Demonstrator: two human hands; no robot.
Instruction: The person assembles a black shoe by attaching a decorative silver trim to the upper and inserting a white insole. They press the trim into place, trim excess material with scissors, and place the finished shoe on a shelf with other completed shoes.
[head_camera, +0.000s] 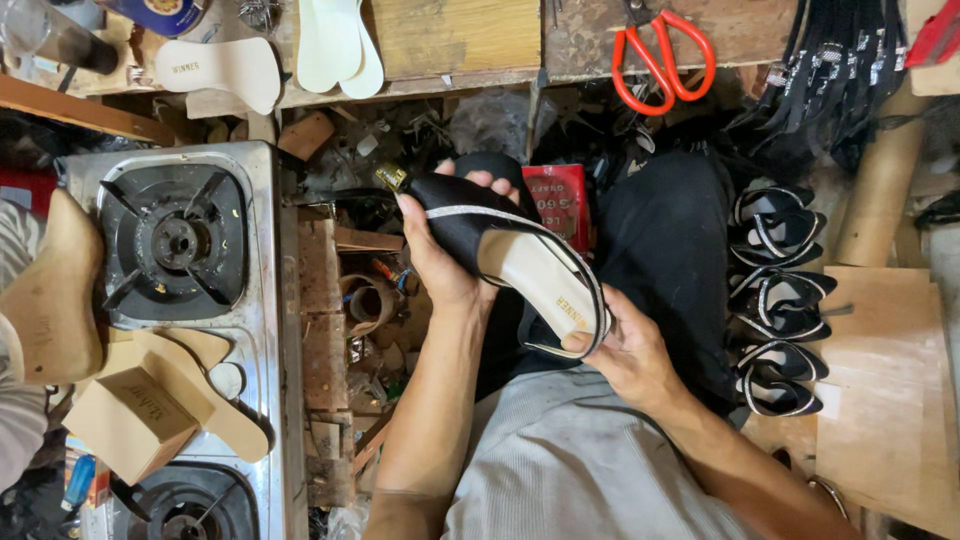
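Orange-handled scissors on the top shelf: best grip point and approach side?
Take the scissors by the orange loop handles, coming from below, the person's side. The loops hang past the wooden shelf edge toward the person, open and unobstructed; the blades point away up the shelf and are mostly out of frame. Both hands are now occupied with the black sandal.

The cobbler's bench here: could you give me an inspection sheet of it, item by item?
Surface: worn wooden bench, cluttered.
Job's things: black sandal with beige insole and silver-edged strap, held over the lap.
Clutter: orange scissors, white insoles, steel gas stove, cardboard box, finished black sandal uppers, scraps below.
Grippers: left hand grips the toe end; right hand holds the heel end.
Cables: nothing seen.
Surroundings: wooden boards at the right.
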